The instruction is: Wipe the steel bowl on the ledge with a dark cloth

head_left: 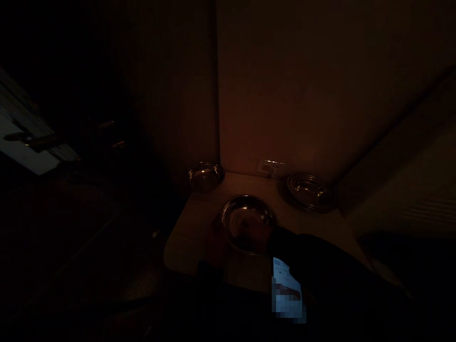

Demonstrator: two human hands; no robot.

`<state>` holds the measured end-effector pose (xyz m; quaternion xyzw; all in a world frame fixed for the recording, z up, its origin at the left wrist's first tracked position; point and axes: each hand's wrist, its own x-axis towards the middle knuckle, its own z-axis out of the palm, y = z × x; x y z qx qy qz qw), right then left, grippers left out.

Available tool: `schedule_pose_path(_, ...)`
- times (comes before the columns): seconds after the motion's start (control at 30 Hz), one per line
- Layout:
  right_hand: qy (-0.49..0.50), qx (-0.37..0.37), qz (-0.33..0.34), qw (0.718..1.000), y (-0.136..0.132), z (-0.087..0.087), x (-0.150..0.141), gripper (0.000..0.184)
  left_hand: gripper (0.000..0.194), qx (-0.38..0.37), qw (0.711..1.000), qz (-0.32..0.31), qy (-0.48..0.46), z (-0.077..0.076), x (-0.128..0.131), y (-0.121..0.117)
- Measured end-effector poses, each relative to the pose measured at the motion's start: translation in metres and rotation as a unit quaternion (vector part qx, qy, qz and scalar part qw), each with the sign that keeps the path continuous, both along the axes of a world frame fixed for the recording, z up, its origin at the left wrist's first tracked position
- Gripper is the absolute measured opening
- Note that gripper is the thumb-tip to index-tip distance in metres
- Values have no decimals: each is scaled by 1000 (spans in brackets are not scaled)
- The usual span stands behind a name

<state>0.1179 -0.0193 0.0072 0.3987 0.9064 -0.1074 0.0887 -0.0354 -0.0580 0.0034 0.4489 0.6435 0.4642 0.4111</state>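
Observation:
A round, shiny metal bowl (pixel 233 221) sits in the middle of a small light-coloured table (pixel 185 237). Very little light falls here, so detail is poor. At the bowl's lower left side is my left hand (pixel 216 244), close against the rim; its fingers are lost in the dark. My right hand (pixel 259 233) reaches in from the right, over the bowl's inside. Shadow hides its fingers and anything they may hold.
Another metal bowl (pixel 204 176) stands at the table's back left corner. Stacked metal dishes (pixel 308 190) are at the back right. A wall socket (pixel 271 167) sits behind. A lit phone screen (pixel 281 270) glows near my right forearm. A door handle (pixel 39 141) shows far left.

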Motion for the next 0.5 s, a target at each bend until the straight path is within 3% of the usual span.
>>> schedule_pose_path(0.07,63,-9,16,998,3,-4,-13,40,35,8,1000,-1,16,-1,0,0)
schedule_pose_path(0.23,58,74,-128,987,31,-5,-34,34,36,4,999,-16,46,-3,-4,-1)
schedule_pose_path(0.37,61,85,-179,978,29,-4,-46,31,37,6,999,-16,48,-1,-3,0)
schedule_pose_path(0.43,82,68,-133,985,22,-3,-46,30,37,9,998,1,55,-1,-2,1)
schedule_pose_path(0.5,73,21,-33,997,18,0,-35,28,36,11,999,12,47,0,-1,1)
